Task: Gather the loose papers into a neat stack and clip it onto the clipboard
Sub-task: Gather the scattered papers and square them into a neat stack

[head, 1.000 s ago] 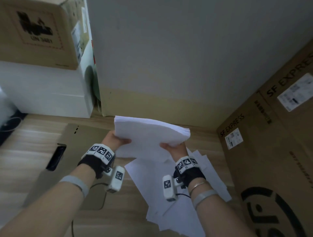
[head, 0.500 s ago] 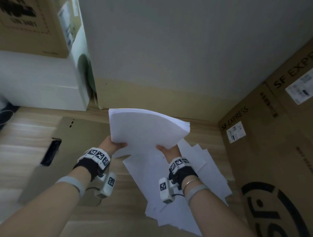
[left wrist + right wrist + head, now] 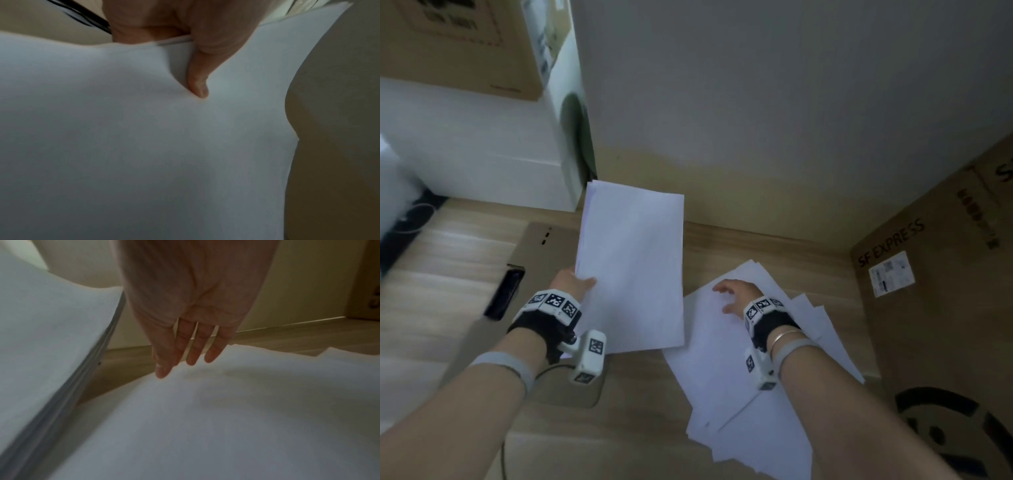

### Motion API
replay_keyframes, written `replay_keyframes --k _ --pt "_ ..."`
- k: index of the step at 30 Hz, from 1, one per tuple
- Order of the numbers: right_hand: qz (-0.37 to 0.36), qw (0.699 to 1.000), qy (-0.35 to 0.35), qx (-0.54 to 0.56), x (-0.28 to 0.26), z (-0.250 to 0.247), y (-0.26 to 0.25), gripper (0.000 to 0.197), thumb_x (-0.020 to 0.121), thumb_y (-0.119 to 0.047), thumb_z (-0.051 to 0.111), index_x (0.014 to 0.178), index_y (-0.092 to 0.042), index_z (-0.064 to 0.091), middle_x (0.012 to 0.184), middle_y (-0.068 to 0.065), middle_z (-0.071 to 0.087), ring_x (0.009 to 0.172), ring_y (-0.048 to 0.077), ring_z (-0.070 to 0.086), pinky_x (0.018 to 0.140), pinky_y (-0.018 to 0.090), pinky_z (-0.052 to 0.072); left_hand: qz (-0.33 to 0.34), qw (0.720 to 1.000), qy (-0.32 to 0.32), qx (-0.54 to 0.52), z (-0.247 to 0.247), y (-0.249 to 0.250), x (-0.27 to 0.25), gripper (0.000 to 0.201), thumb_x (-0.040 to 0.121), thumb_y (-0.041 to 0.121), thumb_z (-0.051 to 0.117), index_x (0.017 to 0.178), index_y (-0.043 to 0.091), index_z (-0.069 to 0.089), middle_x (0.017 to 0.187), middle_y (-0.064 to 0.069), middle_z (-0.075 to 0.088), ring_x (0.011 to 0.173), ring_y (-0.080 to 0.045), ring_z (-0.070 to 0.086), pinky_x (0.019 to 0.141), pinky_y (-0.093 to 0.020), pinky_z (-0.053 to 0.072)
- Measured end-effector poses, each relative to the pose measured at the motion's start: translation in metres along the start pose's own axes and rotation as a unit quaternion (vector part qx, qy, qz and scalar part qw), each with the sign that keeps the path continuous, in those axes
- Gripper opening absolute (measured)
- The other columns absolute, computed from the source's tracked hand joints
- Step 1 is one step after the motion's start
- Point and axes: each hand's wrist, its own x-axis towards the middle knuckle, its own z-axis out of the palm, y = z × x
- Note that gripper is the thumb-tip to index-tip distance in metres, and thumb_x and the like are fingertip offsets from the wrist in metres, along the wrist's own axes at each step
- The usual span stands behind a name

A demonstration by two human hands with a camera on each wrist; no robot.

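My left hand (image 3: 575,282) grips a gathered stack of white paper (image 3: 633,270) by its left edge, thumb (image 3: 197,81) pressed on the top sheet (image 3: 144,146). The stack hangs above a brown clipboard (image 3: 482,329) whose black clip (image 3: 505,294) sits at its left end. Several loose white sheets (image 3: 722,370) lie fanned on the wooden floor to the right. My right hand (image 3: 732,294) hovers over them, its fingers (image 3: 191,350) straight and spread just above the top sheet (image 3: 226,418), holding nothing. The held stack's edge (image 3: 61,378) shows at the left of the right wrist view.
A large SF Express cardboard box (image 3: 945,308) stands at the right, close to the loose sheets. A white box (image 3: 476,147) with a cardboard box (image 3: 458,41) on top stands at the back left. The wall (image 3: 756,102) runs behind. A cable (image 3: 551,368) crosses the clipboard.
My right hand has let go of the stack and dropped to the loose sheets on the floor. The left hand alone now holds the stack, turned lengthwise and shifted left over the clipboard.
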Motion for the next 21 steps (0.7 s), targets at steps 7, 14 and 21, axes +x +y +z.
replay_keyframes --k 7,14,21 --pt "-0.065 0.959 -0.058 -0.268 0.021 0.008 -0.018 0.086 0.063 -0.020 0.081 0.136 -0.031 0.037 0.143 -0.002 0.035 0.134 0.022 0.035 0.115 0.044 0.021 -0.066 0.996 -0.020 0.065 0.002 -0.027 0.011 0.059 0.090 0.016 0.057 0.136 -0.015 0.035 0.142 -0.029 0.042 0.129 -0.040 0.045 0.103 -0.040 0.036" --pt "-0.061 0.935 -0.074 -0.341 0.031 0.005 -0.023 0.070 0.060 -0.033 0.080 0.118 -0.028 0.041 0.128 -0.004 0.055 0.122 0.022 0.041 0.105 0.046 0.021 -0.093 0.991 -0.040 0.089 0.000 -0.035 0.019 0.067 0.091 0.022 0.056 0.142 -0.011 0.027 0.148 -0.026 0.035 0.135 -0.037 0.039 0.108 -0.040 0.033" --pt "-0.088 0.906 -0.077 -0.408 0.029 0.005 -0.025 0.047 0.063 -0.036 0.075 0.105 -0.024 0.056 0.124 -0.001 0.045 0.122 0.022 0.038 0.106 0.042 0.025 -0.101 0.989 -0.050 0.098 0.002 -0.036 0.023 0.068 0.090 0.023 0.057 0.140 -0.012 0.028 0.146 -0.027 0.038 0.134 -0.039 0.040 0.107 -0.041 0.033"
